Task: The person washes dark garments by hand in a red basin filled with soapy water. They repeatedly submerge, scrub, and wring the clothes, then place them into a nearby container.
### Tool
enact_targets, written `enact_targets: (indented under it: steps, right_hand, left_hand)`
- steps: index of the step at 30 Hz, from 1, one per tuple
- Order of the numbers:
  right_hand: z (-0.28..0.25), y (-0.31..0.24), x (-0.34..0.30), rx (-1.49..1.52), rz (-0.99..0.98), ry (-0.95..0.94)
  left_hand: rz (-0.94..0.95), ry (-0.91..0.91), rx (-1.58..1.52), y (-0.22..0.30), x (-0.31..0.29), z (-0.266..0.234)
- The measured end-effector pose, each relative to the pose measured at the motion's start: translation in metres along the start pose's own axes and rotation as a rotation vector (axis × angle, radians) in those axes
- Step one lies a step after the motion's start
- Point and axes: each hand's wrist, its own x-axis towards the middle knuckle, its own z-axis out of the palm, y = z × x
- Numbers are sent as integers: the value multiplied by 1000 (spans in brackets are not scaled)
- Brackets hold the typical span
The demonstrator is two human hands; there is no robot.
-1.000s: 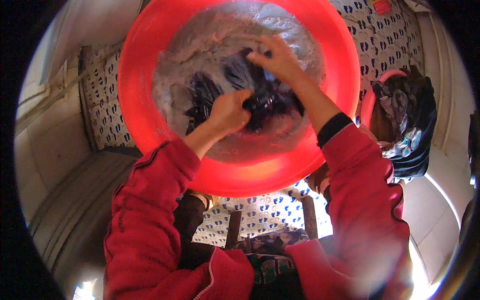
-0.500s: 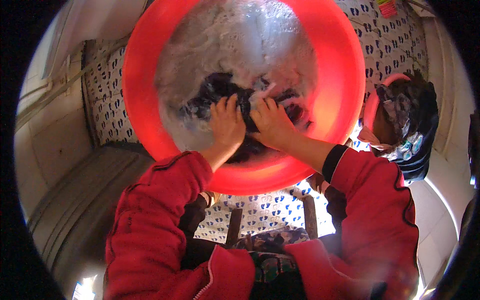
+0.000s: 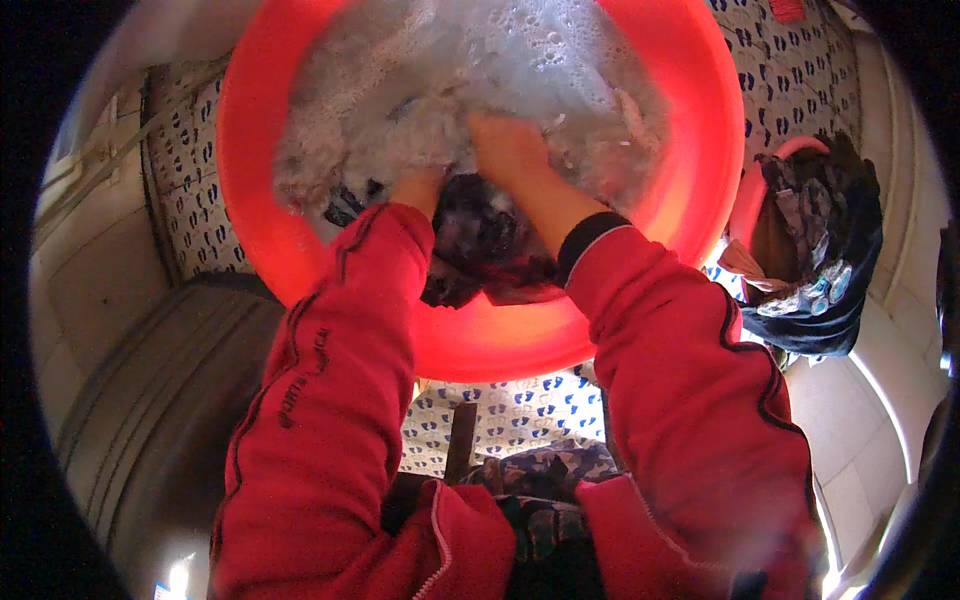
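Both left hand (image 3: 420, 187) and right hand (image 3: 510, 152) should work the dark cloth (image 3: 480, 220) low in the red basin (image 3: 500, 345), fingers' spread and hold impossible to tell.

Dark, wet, crumpled cloth (image 3: 478, 222) inside the red basin (image 3: 505, 345)

White floor (image 3: 752, 72) patterned with blue footprints around you, pale tiles (image 3: 92, 232) at your left, glare (image 3: 829, 578) low at your right

Two red sleeves (image 3: 335, 370), one red tub (image 3: 695, 120), one pink container (image 3: 747, 208)
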Motion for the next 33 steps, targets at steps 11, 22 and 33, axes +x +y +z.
enact_targets:
  steps: [11, 22, 33]
  right_hand:
    - [-20, 26, -24, 698, 71, 11]
    - [-118, 0, -97, 221, -286, -546]
    - [-51, -32, -9, -225, -207, -157]
  left_hand:
    - [332, 365, -927, -84, 19, 17]
    - [-340, -28, -1386, -82, -45, 20]
    - [713, 83, -226, 20, -160, 34]
